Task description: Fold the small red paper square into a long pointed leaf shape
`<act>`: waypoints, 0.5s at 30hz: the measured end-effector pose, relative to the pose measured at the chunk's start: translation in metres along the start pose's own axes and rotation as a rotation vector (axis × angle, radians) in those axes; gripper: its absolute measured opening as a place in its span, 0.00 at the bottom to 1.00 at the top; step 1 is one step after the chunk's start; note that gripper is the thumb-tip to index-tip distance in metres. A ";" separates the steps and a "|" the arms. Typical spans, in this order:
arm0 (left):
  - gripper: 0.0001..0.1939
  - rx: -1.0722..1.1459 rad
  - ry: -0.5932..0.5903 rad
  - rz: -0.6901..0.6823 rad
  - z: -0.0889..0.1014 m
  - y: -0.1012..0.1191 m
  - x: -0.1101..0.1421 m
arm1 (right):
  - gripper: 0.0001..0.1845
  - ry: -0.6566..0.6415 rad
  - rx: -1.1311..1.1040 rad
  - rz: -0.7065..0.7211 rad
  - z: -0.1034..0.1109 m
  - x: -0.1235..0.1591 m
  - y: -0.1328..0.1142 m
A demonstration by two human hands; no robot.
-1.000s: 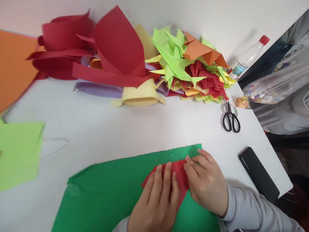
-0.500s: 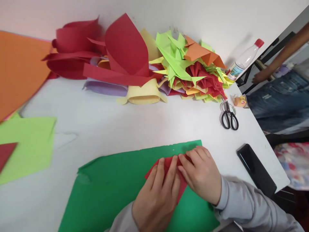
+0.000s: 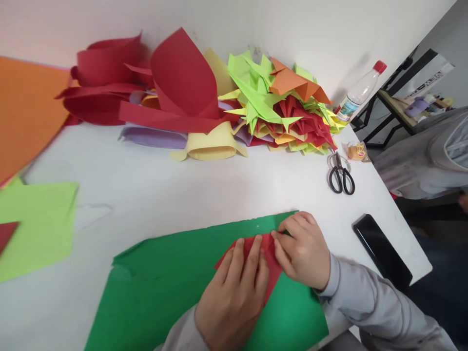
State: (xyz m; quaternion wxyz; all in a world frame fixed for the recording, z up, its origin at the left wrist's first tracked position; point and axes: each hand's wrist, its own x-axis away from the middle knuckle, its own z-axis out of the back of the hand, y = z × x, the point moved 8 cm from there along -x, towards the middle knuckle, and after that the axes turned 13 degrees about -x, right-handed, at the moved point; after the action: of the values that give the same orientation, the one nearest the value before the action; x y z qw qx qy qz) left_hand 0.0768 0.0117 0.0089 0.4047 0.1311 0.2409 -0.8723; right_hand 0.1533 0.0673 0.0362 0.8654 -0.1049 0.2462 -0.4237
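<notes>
A folded piece of red paper [image 3: 271,263] lies on a large green sheet [image 3: 161,278] at the front of the table. My left hand [image 3: 237,287] rests on the red paper with its fingers stretched out, pressing it flat and covering much of it. At the paper's upper right corner, the thumb and fingers of my right hand [image 3: 302,248] are pinched on its edge. The underside of the paper is hidden.
Along the wall are red paper shapes [image 3: 185,73] and a heap of green and other folded papers [image 3: 263,97]. On the right are a bottle [image 3: 360,95], a wrapped snack [image 3: 357,152], scissors [image 3: 341,176] and a black phone [image 3: 382,249]. Light green paper [image 3: 40,219] lies left.
My right hand's fingers have shifted along the red paper's top edge, in toward the left hand and then back to the corner. A person has moved past on the right.
</notes>
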 end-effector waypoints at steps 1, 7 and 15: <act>0.18 0.001 0.008 -0.002 0.001 0.000 0.000 | 0.15 0.007 -0.013 -0.007 0.002 0.001 0.001; 0.19 0.031 0.012 -0.002 0.003 -0.001 -0.001 | 0.17 0.009 -0.153 -0.084 0.003 -0.003 0.020; 0.19 0.025 0.018 -0.018 0.002 0.000 0.000 | 0.16 0.134 -0.437 -0.226 0.008 -0.002 0.056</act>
State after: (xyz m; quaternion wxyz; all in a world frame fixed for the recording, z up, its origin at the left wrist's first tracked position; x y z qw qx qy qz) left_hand 0.0768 0.0107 0.0102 0.3929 0.1417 0.2346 -0.8778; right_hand 0.1946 0.1035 0.0221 0.7510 -0.2882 0.3755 -0.4603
